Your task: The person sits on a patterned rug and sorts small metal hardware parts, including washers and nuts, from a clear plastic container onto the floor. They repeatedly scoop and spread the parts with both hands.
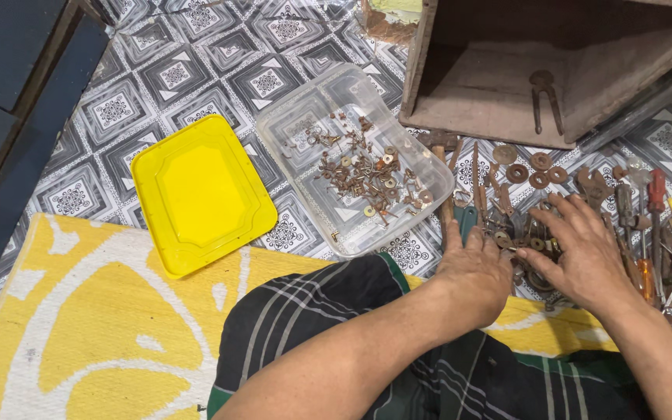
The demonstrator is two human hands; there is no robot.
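A: Biggest items first?

B: Patterned tile floor [196,70] fills most of the frame. Yellow-and-white mat [79,327] covers the lower left. Dark furniture edge [9,93] runs down the upper left.

A: Upper right?

B: Worn wooden box [507,93] lying on its side, open face toward the camera. One rusty two-pronged tool [544,97] rests inside it.

A: Person?

B: Seated at bottom centre, dark plaid cloth [336,319] over the knee. Both forearms reach toward the right of the frame.

A: Containers?

B: Clear plastic tray [289,128] at centre, holding rusty screws and washers [367,175] scattered loosely across its floor. Yellow lid [200,190] lies flat just left of it, partly on the mat edge, with a small gap to the tray.

A: Where's the work?

B: Pile of rusty hardware [534,233] on the floor at right of centre, between the tray and a row of hand tools. Large washers [538,167] sit at its upper edge, near the box.

A: Hands?

B: Left hand [476,268] is loosely curled, knuckles up, resting at the pile's left edge. Can't tell whether anything is pinched under it. Right hand [581,249] is open, fingers spread, palm down flat on top of the pile, gripping nothing visible.

A: Tools on the far right?

B: Screwdrivers [651,233] with red, orange and yellow handles, plus a rusty wrench [593,187], lying side by side along the right edge, just beside the right hand.
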